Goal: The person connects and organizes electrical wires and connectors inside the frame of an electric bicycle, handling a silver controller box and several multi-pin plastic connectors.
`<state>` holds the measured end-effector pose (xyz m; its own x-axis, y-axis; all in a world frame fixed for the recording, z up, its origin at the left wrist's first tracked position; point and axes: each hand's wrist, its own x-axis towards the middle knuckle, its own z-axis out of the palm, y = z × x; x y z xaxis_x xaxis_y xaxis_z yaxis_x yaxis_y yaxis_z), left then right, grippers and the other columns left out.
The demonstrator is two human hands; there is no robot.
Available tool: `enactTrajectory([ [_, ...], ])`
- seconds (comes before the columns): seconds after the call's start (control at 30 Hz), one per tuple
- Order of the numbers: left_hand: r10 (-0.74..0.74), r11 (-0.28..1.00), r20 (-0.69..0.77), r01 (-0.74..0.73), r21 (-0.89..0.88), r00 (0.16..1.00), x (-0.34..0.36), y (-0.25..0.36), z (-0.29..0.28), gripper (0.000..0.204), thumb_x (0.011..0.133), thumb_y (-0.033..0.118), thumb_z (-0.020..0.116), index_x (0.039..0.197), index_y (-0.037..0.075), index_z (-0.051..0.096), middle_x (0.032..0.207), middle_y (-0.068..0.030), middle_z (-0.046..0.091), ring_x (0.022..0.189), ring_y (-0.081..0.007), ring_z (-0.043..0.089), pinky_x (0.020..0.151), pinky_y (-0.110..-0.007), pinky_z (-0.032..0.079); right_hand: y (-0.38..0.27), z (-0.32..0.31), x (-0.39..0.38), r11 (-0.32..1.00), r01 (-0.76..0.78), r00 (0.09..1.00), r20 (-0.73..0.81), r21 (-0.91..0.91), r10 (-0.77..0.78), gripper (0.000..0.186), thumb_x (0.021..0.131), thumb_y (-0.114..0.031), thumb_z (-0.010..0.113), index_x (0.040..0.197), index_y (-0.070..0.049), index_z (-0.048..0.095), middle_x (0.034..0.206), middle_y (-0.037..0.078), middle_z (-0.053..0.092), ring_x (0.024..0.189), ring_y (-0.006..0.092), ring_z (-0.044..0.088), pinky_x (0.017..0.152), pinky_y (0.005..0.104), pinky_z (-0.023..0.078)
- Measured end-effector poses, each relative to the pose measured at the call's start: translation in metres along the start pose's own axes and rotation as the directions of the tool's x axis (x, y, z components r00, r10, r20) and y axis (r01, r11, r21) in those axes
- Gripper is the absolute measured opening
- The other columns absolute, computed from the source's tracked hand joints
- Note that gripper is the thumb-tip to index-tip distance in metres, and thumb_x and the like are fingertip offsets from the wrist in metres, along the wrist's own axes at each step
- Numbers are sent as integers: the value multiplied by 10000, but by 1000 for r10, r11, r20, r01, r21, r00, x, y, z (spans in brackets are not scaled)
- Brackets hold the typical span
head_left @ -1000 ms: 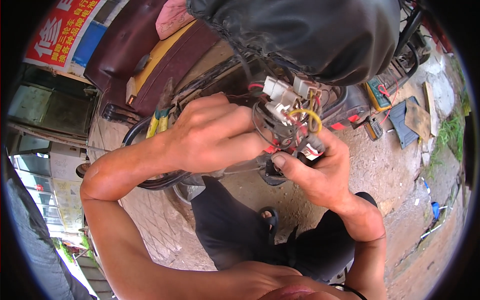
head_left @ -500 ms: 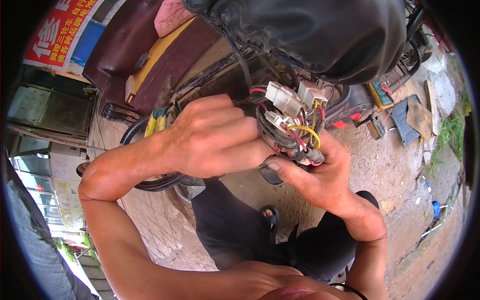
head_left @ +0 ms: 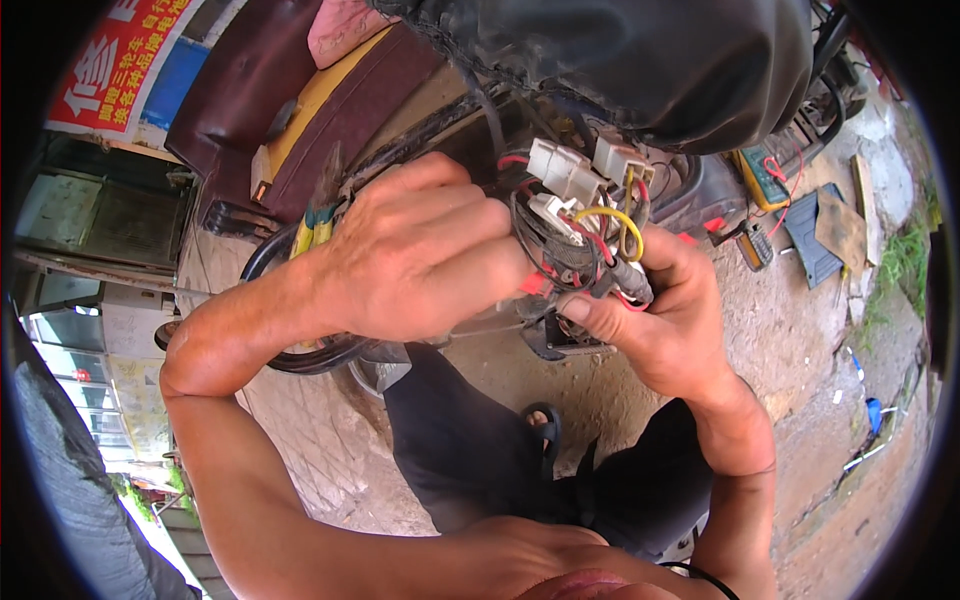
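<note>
A bundle of wires (head_left: 565,262) in black, red and yellow is held up in front of me. White plastic connectors (head_left: 565,172) stick out of its upper end. My right hand (head_left: 675,315) grips the bundle from the right, thumb across its lower part and fingers behind. My left hand (head_left: 425,255) is closed, its knuckles toward me, with the fingertips against the left side of the wires. A bit of red shows beside those fingertips; exactly what they pinch is hidden. Yellow-handled pliers (head_left: 315,232) are just beyond my left wrist.
A black padded seat or cover (head_left: 630,65) overhangs the far side. Beyond my left arm stands a maroon seat panel (head_left: 245,110). On the ground at right are a multimeter (head_left: 763,180) with red leads and a dark mat (head_left: 812,240). My feet are below the wires.
My right hand has shifted slightly right and down, and my left hand has drawn a little left and up. A red piece now shows between the thumb and left fingers.
</note>
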<state>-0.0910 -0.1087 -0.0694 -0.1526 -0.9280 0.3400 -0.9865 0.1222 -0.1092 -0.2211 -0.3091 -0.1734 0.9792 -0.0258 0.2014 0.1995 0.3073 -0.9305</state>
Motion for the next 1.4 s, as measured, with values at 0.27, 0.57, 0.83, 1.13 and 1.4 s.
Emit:
enactTrajectory([
  [0.27,-26,999,36,27,-42,999,-2,4,3,208,713,136,737,896,59,673,743,-33,538,610,-217,550,625,-353,458,9,4,-2,998,8,1000,5,57,-9,169,870,-18,825,995,-16,711,844,-47,650,761,16,545,661,219,463],
  [0.57,-41,998,-29,40,-53,999,-3,9,12,220,730,130,721,928,46,678,770,-45,554,630,-219,554,618,-362,458,18,20,-3,996,78,987,-145,38,-72,197,831,-23,838,959,-31,688,852,-38,621,775,25,538,673,225,461],
  [0.83,-43,991,26,46,-128,999,-2,5,9,163,734,131,700,864,67,625,742,-31,483,617,-225,517,598,-365,455,16,21,3,994,87,990,-117,67,-78,192,827,-16,819,905,-42,645,804,-65,604,748,7,511,638,217,432],
  [1.13,-61,997,101,64,-34,993,5,9,-7,148,755,129,720,856,67,630,737,-40,527,606,-236,554,583,-369,470,7,25,6,989,18,990,-143,145,3,199,827,-18,808,894,-56,625,787,-78,590,740,6,512,640,217,432],
  [1.4,-124,992,57,124,-5,991,8,-6,-16,219,759,191,804,873,57,672,761,-57,613,646,-273,617,668,-396,513,25,5,4,992,128,991,-36,-9,-128,223,819,50,768,1000,-22,659,937,14,719,824,56,617,730,235,498],
])
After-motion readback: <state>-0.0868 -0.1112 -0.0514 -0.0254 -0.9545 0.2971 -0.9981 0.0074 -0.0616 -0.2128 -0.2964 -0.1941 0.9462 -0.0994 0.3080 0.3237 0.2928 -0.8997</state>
